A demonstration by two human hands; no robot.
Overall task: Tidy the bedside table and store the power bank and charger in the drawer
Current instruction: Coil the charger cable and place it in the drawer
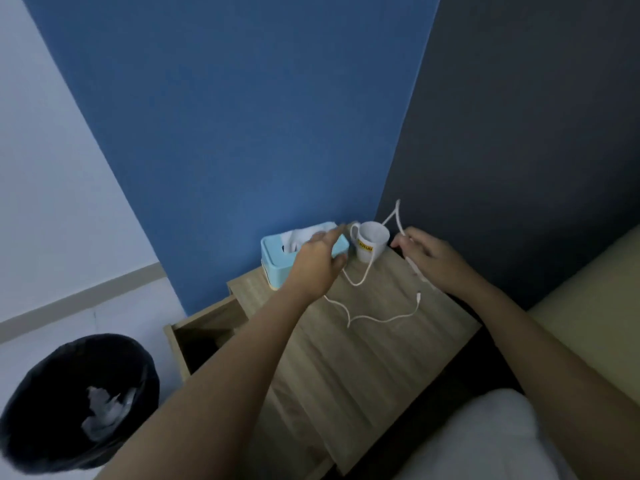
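Observation:
A white charger cable (pixel 384 318) trails in loops across the wooden bedside table (pixel 346 362). My right hand (pixel 433 259) is closed on the cable near the table's far right corner, and a loop of it rises above the hand. My left hand (pixel 320 265) holds another stretch of the same cable in front of the tissue box, forefinger stretched out. The table's drawer (pixel 204 336) stands pulled out on the left, its inside dark. No power bank is visible.
A light blue tissue box (pixel 277 258) and a white mug (pixel 370 242) stand at the table's back edge against the blue wall. A black-lined waste bin (pixel 76 400) with crumpled paper sits on the floor at left. A bed (pixel 571 327) borders the table on the right.

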